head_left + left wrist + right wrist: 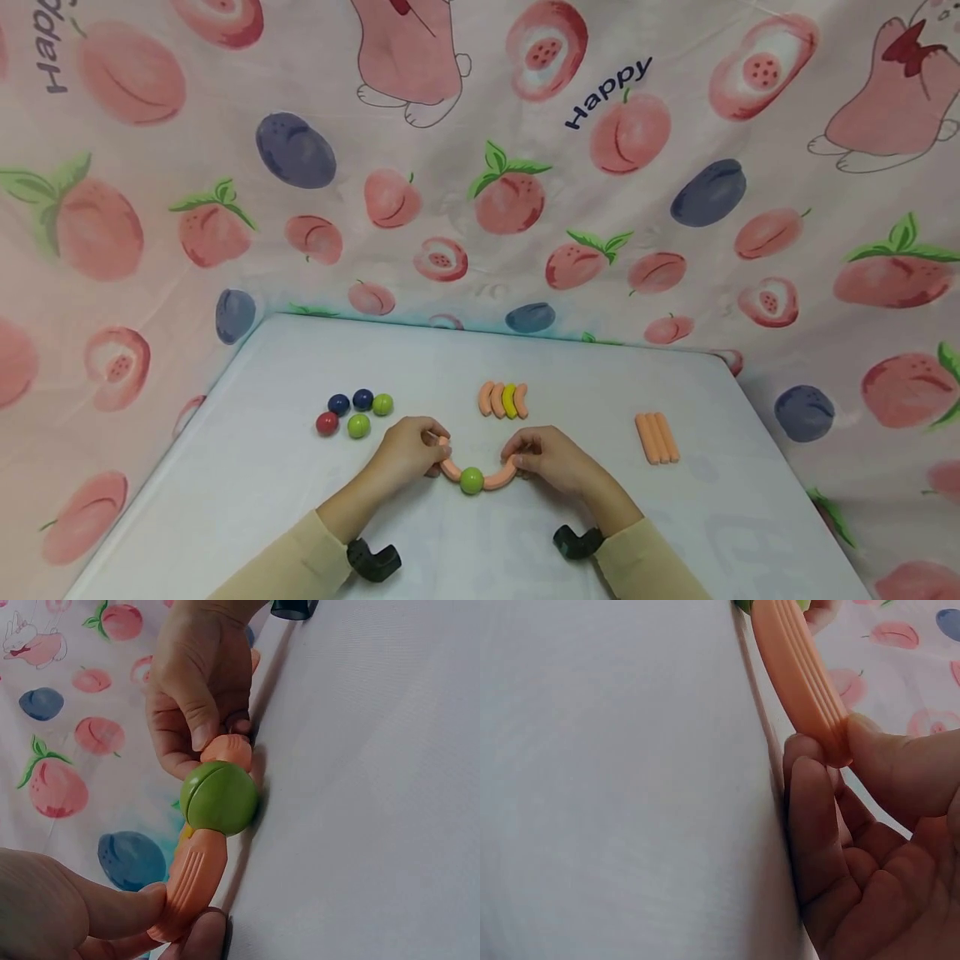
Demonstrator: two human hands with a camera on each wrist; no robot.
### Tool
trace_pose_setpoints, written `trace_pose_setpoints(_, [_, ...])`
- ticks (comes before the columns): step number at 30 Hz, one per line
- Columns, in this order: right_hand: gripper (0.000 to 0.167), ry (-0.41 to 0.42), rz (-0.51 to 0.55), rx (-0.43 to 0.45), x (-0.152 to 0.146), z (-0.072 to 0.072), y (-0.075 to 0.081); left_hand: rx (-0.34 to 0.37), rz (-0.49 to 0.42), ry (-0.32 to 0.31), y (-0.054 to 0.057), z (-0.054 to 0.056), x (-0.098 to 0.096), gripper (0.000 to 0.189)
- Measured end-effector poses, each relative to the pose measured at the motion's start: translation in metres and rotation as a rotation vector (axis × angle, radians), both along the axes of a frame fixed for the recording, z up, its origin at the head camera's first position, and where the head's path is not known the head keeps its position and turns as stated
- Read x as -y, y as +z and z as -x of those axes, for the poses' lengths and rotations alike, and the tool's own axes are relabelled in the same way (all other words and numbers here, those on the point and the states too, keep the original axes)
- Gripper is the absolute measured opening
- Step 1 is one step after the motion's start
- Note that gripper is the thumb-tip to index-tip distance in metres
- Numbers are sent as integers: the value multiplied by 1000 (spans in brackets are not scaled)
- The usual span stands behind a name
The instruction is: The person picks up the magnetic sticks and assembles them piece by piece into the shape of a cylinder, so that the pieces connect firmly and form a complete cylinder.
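Between the two hands a green ball [472,481] joins two curved orange rods into one arc that dips toward the wearer. My left hand [411,452] pinches the outer end of the left curved rod [192,885] between thumb and fingers. On the other side, my right hand [553,460] pinches the outer end of the right curved rod [801,675], thumb on its ribbed face. In the left wrist view the ball has a groove across it and sits against the ends of both rods. The arc is held low over the white table [247,500].
Back left lies a cluster of loose balls: a red ball [327,424], two dark blue and two green. Several curved pieces, one a yellow rod [510,401], lie in a row beyond the hands. Three straight orange rods [657,438] lie at the right. A fruit-print cloth [450,208] hangs behind.
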State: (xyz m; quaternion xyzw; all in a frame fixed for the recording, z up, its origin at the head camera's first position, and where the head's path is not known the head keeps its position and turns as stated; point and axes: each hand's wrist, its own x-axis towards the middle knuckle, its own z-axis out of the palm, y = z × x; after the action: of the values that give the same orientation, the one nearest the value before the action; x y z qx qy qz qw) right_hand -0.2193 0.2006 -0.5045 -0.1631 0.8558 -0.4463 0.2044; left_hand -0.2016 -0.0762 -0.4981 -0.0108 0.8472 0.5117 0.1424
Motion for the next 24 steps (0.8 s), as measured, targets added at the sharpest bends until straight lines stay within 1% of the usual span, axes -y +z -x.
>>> trace_pose_setpoints(3, [13,-30,27,14,1,0,0,2,4,10,-1,-1,0,18])
trace_pose_setpoints(9, [12,-165,75,59,6,-3,-3,14,1,28,-3,-3,0,14])
trace_pose_setpoints(16, [28,-300,81,77,15,-11,2,-8,-13,50,-4,-8,1,14])
trace_pose_setpoints(19, [27,-348,103,90,21,-14,2,-10,-25,59,-5,-10,1,13])
trace_pose_setpoints(24, [27,-401,152,93,28,-14,0,0,-48,71,-7,-13,4,16])
